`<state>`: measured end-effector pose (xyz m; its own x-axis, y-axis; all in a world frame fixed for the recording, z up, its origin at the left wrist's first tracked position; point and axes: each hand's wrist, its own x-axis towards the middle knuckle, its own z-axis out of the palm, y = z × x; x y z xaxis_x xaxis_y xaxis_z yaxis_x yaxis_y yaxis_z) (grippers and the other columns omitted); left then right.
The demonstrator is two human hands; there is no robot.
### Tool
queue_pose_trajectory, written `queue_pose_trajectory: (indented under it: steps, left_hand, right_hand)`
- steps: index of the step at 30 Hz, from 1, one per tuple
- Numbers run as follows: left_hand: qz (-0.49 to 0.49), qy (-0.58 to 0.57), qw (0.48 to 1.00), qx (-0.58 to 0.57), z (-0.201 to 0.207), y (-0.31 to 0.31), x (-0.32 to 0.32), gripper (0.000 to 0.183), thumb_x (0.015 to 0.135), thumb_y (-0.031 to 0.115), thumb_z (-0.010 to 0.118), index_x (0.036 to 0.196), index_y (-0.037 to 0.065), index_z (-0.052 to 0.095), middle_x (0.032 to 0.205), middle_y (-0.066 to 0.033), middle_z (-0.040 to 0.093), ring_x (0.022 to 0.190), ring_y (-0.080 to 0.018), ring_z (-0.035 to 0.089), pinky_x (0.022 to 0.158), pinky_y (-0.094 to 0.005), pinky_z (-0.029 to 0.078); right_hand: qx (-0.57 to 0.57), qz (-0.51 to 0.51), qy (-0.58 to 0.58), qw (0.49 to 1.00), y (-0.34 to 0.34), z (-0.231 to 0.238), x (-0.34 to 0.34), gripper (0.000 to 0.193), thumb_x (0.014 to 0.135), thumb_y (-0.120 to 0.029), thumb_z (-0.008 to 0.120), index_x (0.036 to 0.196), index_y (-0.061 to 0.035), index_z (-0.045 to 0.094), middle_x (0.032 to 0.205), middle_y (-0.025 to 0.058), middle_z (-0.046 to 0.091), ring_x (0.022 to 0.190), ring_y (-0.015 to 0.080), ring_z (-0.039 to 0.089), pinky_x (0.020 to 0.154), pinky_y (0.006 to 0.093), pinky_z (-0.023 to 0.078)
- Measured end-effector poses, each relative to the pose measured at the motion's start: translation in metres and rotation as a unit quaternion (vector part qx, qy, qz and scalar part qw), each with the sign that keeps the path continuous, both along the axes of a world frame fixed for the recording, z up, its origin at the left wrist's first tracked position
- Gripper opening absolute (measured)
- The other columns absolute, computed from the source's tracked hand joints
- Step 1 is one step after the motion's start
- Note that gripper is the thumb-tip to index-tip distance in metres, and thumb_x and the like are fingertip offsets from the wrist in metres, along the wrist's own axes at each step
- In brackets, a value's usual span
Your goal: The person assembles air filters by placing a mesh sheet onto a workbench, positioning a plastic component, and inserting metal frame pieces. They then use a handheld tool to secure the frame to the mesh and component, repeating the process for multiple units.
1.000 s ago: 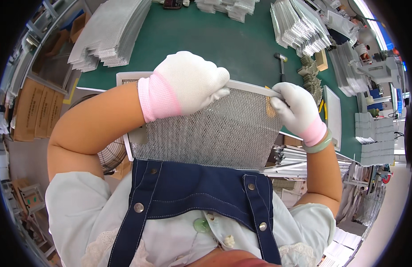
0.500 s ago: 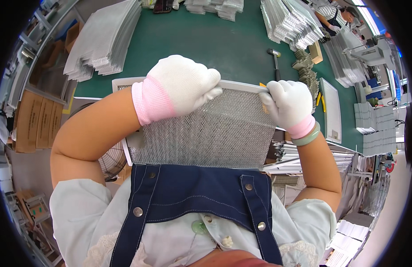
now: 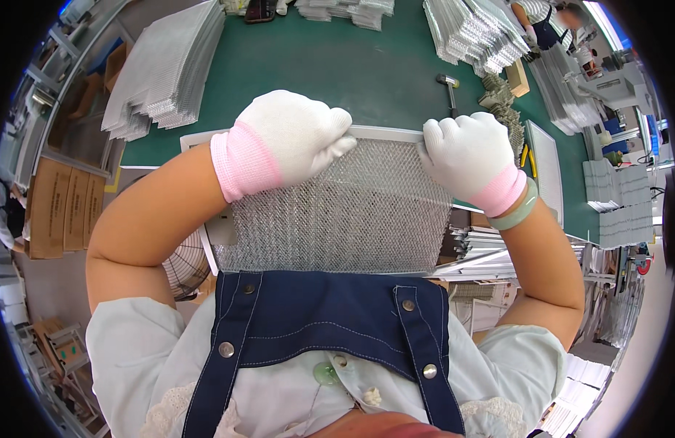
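Observation:
A silver metal mesh panel (image 3: 337,219) leans between my body and the table, with a pale metal frame (image 3: 388,133) along its far edge and left side. My left hand (image 3: 290,139), in a white glove with a pink cuff, is closed at the far edge, thumb and fingers pinched over frame and mesh. Gloved alike, my right hand (image 3: 470,157) closes over the far right corner of the frame. Its fingers curl down, and the palm hides the corner. The mesh reaches down to my dark blue apron (image 3: 330,314).
Stacked mesh sheets (image 3: 166,69) stand at the far left, more (image 3: 472,33) at the far right. A hammer (image 3: 448,91), yellow-handled pliers (image 3: 527,159) and another framed panel (image 3: 545,171) lie right on the green table (image 3: 315,62). A co-worker (image 3: 545,18) stands beyond.
My right hand has shifted slightly up and left along the frame, its elbow swinging outward. A small yellow piece beside it is now out of sight. My left hand has barely moved.

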<state>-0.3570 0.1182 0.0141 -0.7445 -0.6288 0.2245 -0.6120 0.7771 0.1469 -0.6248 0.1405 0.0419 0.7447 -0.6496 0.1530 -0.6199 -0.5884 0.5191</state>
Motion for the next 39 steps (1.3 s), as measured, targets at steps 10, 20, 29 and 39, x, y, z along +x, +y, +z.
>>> queue_pose_trajectory:
  steps: [10,20,29,39]
  left_hand:
    - [-0.01,0.003,0.999,0.032,-0.003,0.001,0.002,0.026,0.093,0.029,0.058,0.087,0.004,0.059,0.071,-0.015,0.061,0.069,-0.0361,0.062,0.063,-0.0446,0.049]
    - [0.085,0.169,0.943,0.272,0.043,-0.03,0.049,0.03,0.09,0.029,0.063,0.097,-0.001,0.062,0.078,-0.0035,0.057,0.073,-0.0146,0.054,0.068,-0.0318,0.046]
    - [-0.032,0.452,0.854,0.257,-0.025,-0.078,-0.014,0.036,0.091,0.027,0.07,0.118,0.003,0.063,0.096,-0.0028,0.066,0.087,-0.0108,0.058,0.081,-0.0288,0.049]
    - [0.021,0.17,0.94,0.295,-0.13,-0.1,-0.003,0.03,0.082,0.028,0.067,0.099,0.004,0.07,0.085,-0.0171,0.07,0.08,-0.0342,0.067,0.078,-0.0413,0.051]
  right_hand:
    - [0.368,-0.082,-0.279,0.883,-0.001,-0.001,-0.017,0.02,0.09,-0.017,0.06,0.099,0.0002,0.061,0.081,0.0167,0.063,0.079,0.0344,0.064,0.072,0.0422,0.051]
    - [0.585,0.221,-0.456,0.633,0.065,0.04,-0.066,0.037,0.068,-0.011,0.072,0.103,-0.0007,0.068,0.099,0.0148,0.069,0.087,0.0318,0.066,0.081,0.0395,0.051]
    - [0.338,-0.049,-0.806,0.483,-0.032,-0.067,-0.054,0.04,0.09,0.002,0.059,0.13,0.0036,0.054,0.123,0.009,0.06,0.113,0.0198,0.056,0.1,0.0378,0.044]
    - [0.427,-0.236,-0.572,0.659,-0.06,-0.169,-0.067,0.042,0.076,-0.013,0.08,0.115,-0.0039,0.067,0.112,0.0092,0.067,0.104,0.0226,0.06,0.093,0.036,0.048]
